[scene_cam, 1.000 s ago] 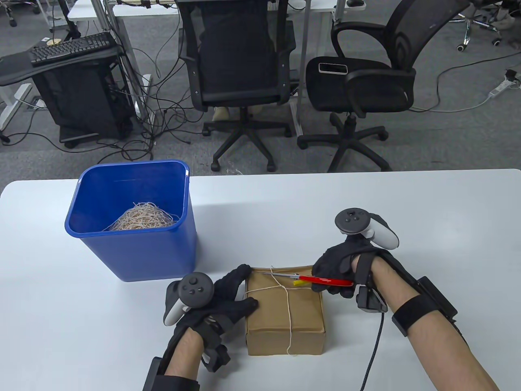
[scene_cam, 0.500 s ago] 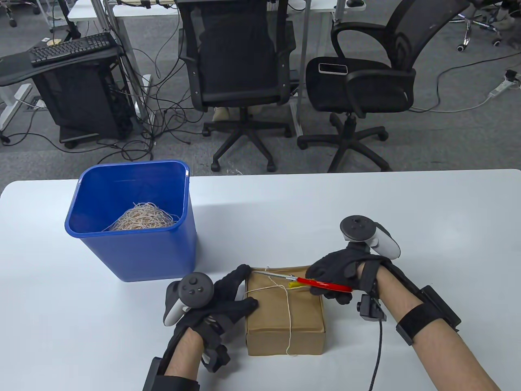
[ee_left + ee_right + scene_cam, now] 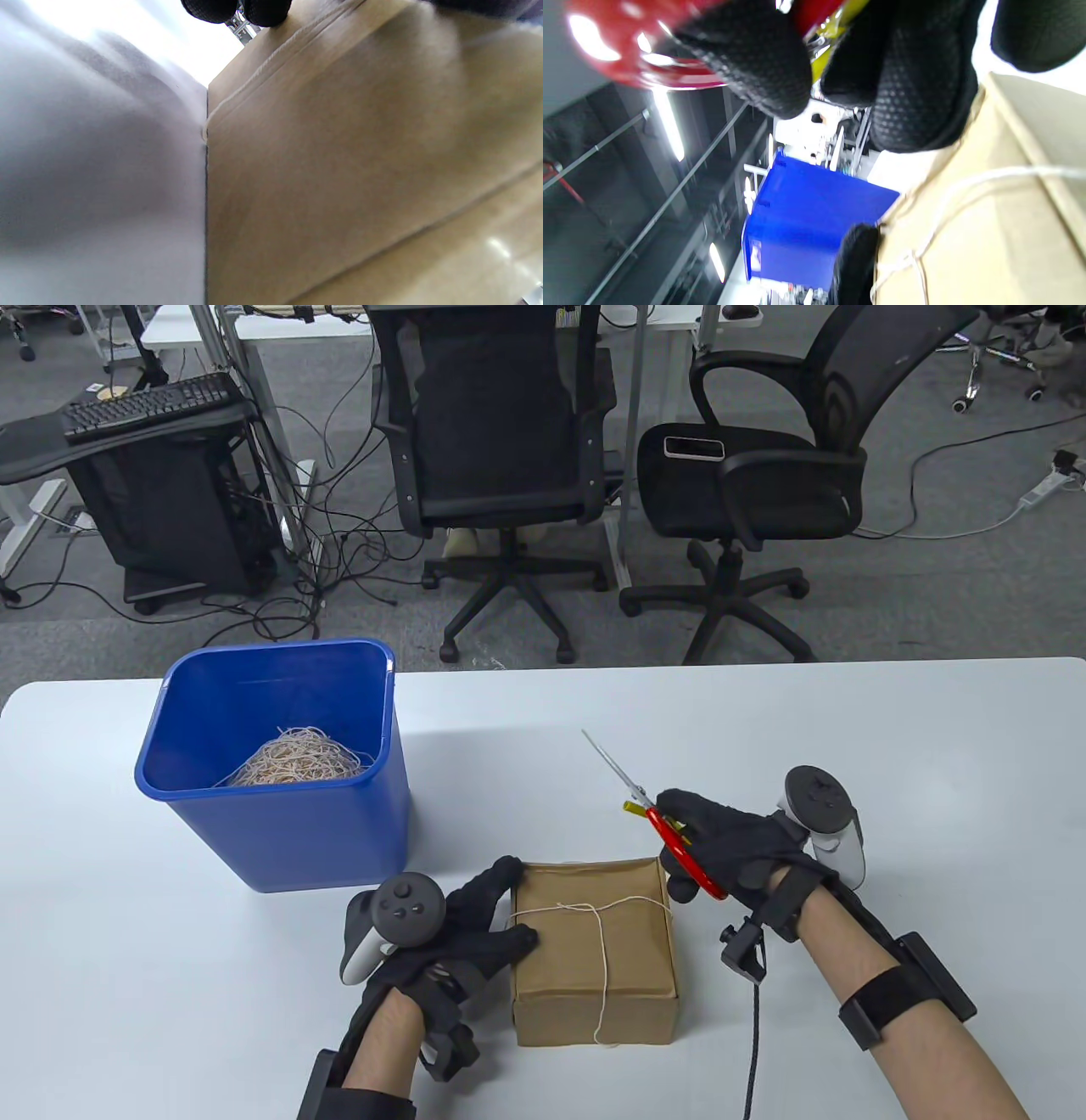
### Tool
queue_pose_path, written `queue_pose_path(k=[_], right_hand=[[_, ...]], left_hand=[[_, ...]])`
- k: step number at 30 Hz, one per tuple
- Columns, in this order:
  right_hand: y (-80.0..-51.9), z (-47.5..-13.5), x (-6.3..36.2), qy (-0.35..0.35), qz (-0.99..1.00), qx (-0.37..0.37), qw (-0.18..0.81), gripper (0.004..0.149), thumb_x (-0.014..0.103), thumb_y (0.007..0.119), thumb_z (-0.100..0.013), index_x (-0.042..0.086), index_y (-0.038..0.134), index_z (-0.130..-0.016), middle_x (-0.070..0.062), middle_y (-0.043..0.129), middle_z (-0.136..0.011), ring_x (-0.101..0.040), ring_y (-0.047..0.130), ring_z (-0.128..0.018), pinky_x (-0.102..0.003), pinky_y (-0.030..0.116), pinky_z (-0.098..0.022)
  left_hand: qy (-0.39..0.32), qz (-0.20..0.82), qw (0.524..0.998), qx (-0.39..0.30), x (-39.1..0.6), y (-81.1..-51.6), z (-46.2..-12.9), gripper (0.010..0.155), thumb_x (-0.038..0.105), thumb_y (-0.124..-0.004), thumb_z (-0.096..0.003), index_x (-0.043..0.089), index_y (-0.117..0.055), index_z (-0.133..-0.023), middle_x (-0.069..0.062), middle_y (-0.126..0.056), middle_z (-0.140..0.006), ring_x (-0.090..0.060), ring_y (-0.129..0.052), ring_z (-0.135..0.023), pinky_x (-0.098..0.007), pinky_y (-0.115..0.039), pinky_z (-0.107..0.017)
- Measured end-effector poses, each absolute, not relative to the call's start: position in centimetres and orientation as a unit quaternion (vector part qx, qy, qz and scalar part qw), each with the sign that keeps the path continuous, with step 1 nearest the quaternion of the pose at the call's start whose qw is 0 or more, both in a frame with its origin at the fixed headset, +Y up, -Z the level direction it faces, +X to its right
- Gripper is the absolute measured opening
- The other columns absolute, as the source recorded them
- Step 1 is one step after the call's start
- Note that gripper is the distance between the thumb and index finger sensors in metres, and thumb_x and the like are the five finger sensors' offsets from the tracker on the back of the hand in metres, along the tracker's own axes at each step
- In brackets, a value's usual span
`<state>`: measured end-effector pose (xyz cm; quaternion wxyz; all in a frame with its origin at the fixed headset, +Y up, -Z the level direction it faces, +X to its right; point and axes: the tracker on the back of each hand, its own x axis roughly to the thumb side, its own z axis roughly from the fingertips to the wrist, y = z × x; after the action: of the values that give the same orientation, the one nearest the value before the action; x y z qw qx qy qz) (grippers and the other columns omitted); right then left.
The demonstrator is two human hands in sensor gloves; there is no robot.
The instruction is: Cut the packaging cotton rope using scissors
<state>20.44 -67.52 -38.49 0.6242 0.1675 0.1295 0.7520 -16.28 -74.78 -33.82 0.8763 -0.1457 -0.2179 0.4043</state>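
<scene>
A brown cardboard box [image 3: 594,959] sits at the table's front, tied with white cotton rope [image 3: 602,937] crossed on its top. The rope also shows on the box in the left wrist view [image 3: 271,63] and the right wrist view [image 3: 967,186]. My left hand [image 3: 479,916] rests on the box's left edge, fingers spread on it. My right hand [image 3: 721,844] grips red-handled scissors [image 3: 657,819] just right of and behind the box. Their closed blades point up and away to the left, off the box. In the right wrist view the red handle [image 3: 628,46] sits around my fingers.
A blue bin [image 3: 280,768] holding a pile of cut rope [image 3: 297,759] stands left of the box on the white table [image 3: 848,729]. It also shows in the right wrist view [image 3: 806,220]. Office chairs and cables lie beyond the table's far edge.
My right hand has lifted the scissors off the box top and swung them back and right; the blades now point away. The left hand and box have not moved.
</scene>
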Motion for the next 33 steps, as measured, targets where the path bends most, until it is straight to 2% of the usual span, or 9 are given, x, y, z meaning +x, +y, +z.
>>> queue_pose_path(k=[1,5,8,14,20,27,30,33], right_hand=[[-67.5,-38.3,21.1,0.114,0.757,0.15,0.626,0.08,0.016,0.09,-0.042,-0.003,0.045,-0.105,-0.025,0.088,-0.073,-0.044,0.096,-0.051,-0.075,0.068,-0.046],[-67.9,-37.4,23.5,0.044,0.77,0.09,0.63,0.078,0.018,0.09,-0.043,0.0,0.046,-0.105,-0.026,0.087,-0.078,-0.044,0.096,-0.05,-0.071,0.076,-0.038],[-68.3,-36.8,25.5,0.0,0.794,0.017,0.608,0.077,0.018,0.091,-0.043,0.0,0.048,-0.105,-0.028,0.087,-0.078,-0.044,0.097,-0.042,-0.067,0.08,-0.03],[-69.8,-36.4,29.5,0.017,0.838,-0.088,0.538,0.073,0.019,0.09,-0.044,-0.003,0.053,-0.103,-0.034,0.088,-0.074,-0.044,0.097,-0.035,-0.066,0.081,-0.024],[-72.0,-36.1,31.9,0.032,0.887,-0.153,0.435,0.072,0.02,0.09,-0.044,-0.003,0.056,-0.103,-0.034,0.09,-0.071,-0.04,0.097,-0.031,-0.064,0.081,-0.024],[-74.0,-36.0,32.5,0.061,0.919,-0.196,0.336,0.07,0.021,0.091,-0.043,-0.003,0.06,-0.102,-0.034,0.092,-0.069,-0.036,0.097,-0.029,-0.062,0.081,-0.024],[-74.3,-36.0,32.2,0.045,0.925,-0.213,0.311,0.068,0.022,0.093,-0.042,0.0,0.065,-0.1,-0.035,0.093,-0.068,-0.037,0.097,-0.027,-0.064,0.081,-0.026],[-74.1,-36.3,31.4,0.074,0.946,-0.23,0.215,0.067,0.025,0.097,-0.039,0.003,0.072,-0.098,-0.034,0.099,-0.063,-0.039,0.103,-0.035,-0.067,0.084,-0.025]], left_hand=[[-0.218,0.404,0.876,-0.146,-16.3,-74.8,-33.8,0.083,0.061,-0.075,-0.0539,0.033,-0.026,-0.115,-0.021,-0.035,-0.118,-0.054,-0.041,-0.107,-0.075,-0.04,-0.068],[-0.217,0.405,0.876,-0.146,-16.3,-74.8,-33.8,0.083,0.061,-0.075,-0.0538,0.033,-0.026,-0.115,-0.021,-0.035,-0.118,-0.054,-0.041,-0.106,-0.075,-0.04,-0.068],[-0.217,0.405,0.876,-0.146,-16.3,-74.8,-33.9,0.083,0.061,-0.075,-0.0539,0.033,-0.026,-0.115,-0.021,-0.036,-0.118,-0.054,-0.041,-0.106,-0.075,-0.04,-0.068],[-0.217,0.407,0.875,-0.147,-16.3,-74.8,-33.8,0.082,0.059,-0.074,-0.0542,0.033,-0.026,-0.115,-0.021,-0.036,-0.118,-0.054,-0.041,-0.106,-0.075,-0.04,-0.068],[-0.216,0.409,0.874,-0.147,-16.3,-74.8,-33.9,0.082,0.06,-0.074,-0.0542,0.034,-0.026,-0.115,-0.021,-0.036,-0.118,-0.054,-0.041,-0.106,-0.075,-0.039,-0.068],[-0.216,0.41,0.874,-0.147,-16.3,-74.8,-33.9,0.082,0.06,-0.074,-0.0542,0.034,-0.026,-0.115,-0.021,-0.036,-0.118,-0.054,-0.041,-0.106,-0.075,-0.04,-0.068],[-0.216,0.41,0.874,-0.147,-16.3,-74.9,-33.9,0.082,0.06,-0.074,-0.0541,0.034,-0.026,-0.115,-0.021,-0.036,-0.118,-0.054,-0.041,-0.106,-0.075,-0.04,-0.068],[-0.215,0.411,0.873,-0.148,-16.3,-74.9,-33.8,0.082,0.06,-0.074,-0.0543,0.034,-0.026,-0.115,-0.021,-0.035,-0.118,-0.054,-0.041,-0.106,-0.075,-0.04,-0.068]])
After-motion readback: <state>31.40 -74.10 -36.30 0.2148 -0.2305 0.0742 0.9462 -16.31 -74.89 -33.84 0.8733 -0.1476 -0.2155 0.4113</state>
